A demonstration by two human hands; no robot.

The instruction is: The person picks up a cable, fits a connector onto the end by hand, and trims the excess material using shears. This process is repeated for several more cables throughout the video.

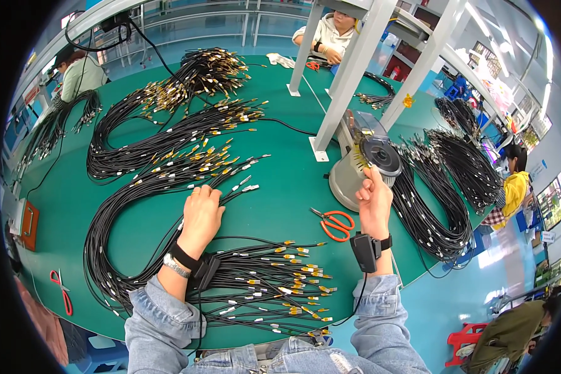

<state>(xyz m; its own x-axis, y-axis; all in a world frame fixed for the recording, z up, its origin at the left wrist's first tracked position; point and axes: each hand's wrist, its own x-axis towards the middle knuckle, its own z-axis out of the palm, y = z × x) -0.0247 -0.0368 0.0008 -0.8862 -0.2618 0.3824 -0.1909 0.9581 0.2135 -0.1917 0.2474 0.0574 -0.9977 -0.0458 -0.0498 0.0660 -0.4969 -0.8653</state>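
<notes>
My left hand [202, 218] lies with curled fingers over several black cables, whose white-tagged ends [248, 187] stick out beyond it to the right. My right hand [375, 198] is raised, thumb and fingers pinched together at the front of a grey machine [349, 177] with a round black dial-like part and a yellow bristly edge. What the pinch holds is too small to make out. Between my hands and nearer the machine lie orange-handled cutters [335, 223]. Below my left hand spreads a bundle of black cables [262, 280] with yellow and white tagged ends.
Looped cable bundles [115, 140] cover the left of the green table [280, 212]; more bundles [442, 218] hang over its right edge. White metal posts [355, 81] rise behind the machine. Red-handled scissors [62, 293] lie at left. Co-workers [330, 40] sit around the table.
</notes>
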